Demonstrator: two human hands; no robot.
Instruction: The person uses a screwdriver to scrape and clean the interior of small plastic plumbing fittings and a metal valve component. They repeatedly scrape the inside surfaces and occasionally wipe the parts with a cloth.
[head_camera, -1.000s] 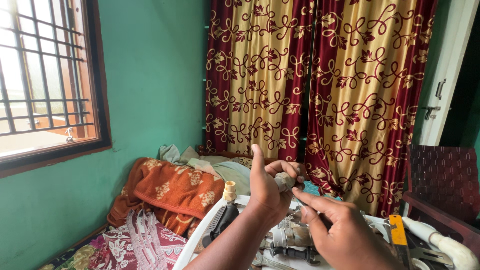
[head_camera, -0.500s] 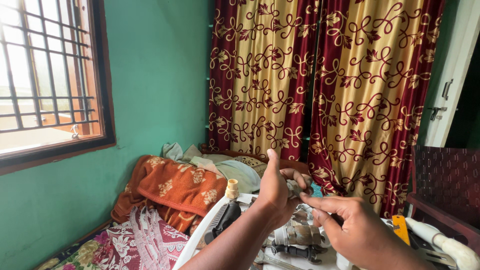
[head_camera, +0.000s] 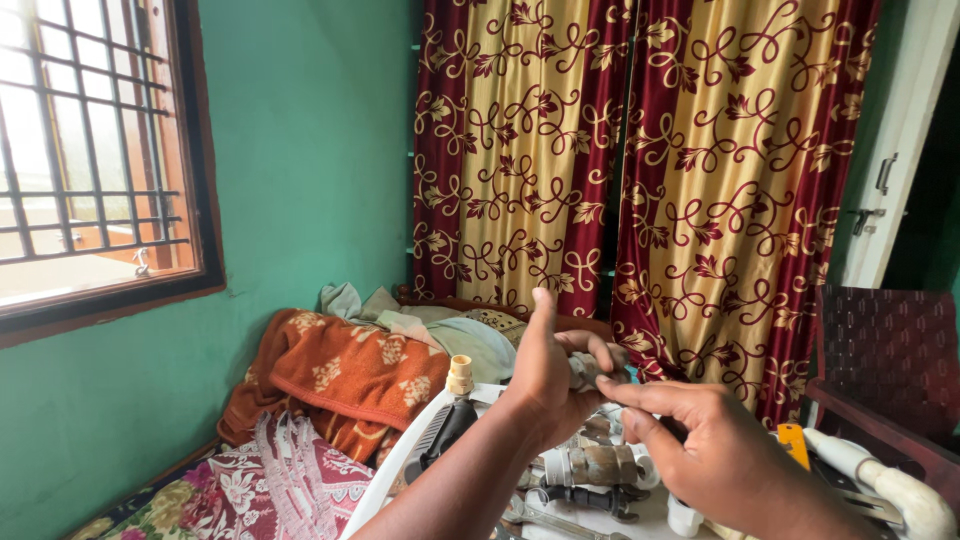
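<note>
A: Hands status?
B: Left hand (head_camera: 548, 375) curled around a small grey fitting (head_camera: 583, 368), thumb up, held above the white plastic chair (head_camera: 400, 462). Right hand (head_camera: 715, 455) beside it, forefinger extended toward the fitting.
A: Below them?
B: Pipe fittings (head_camera: 590, 465) and a wrench (head_camera: 545, 520) on the seat.

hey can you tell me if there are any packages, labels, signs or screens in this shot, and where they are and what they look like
None can be made out.
The left hand holds a small grey fitting with the right hand touching it; neither shows a label.
The pipe fittings and tools on the white plastic chair below carry no visible label either.
</note>
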